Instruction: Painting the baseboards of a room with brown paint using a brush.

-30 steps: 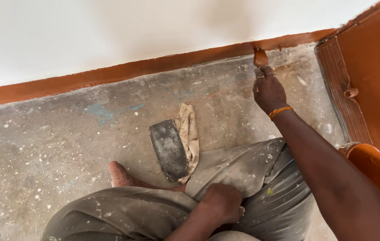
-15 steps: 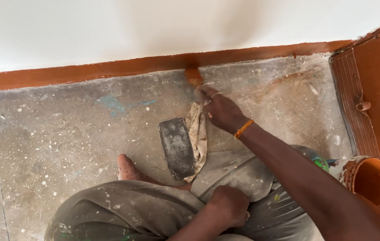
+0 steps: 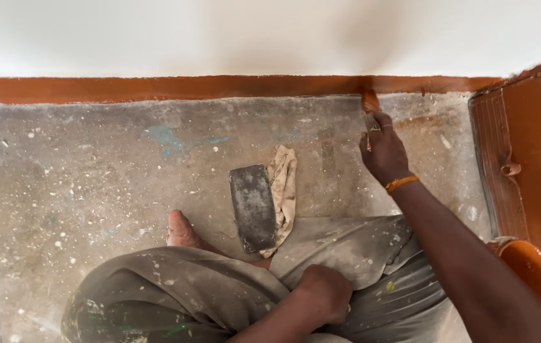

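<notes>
My right hand grips a small paintbrush whose orange-brown bristles touch the painted skirting band at the foot of the white wall. An orange band circles that wrist. My left hand rests closed on my knee, on grey paint-spattered trousers, and holds nothing I can see. A wide flat scraper blade lies on the concrete floor in front of my legs, with a crumpled beige rag beside it.
My bare foot sticks out on the speckled concrete floor. An orange-brown door and frame stand at the right. A paint-coated round container sits at the right near the door.
My right hand has swept the brush along the skirting: first near the door corner, then left toward the middle, now back to the right. The left hand stayed on the knee.
</notes>
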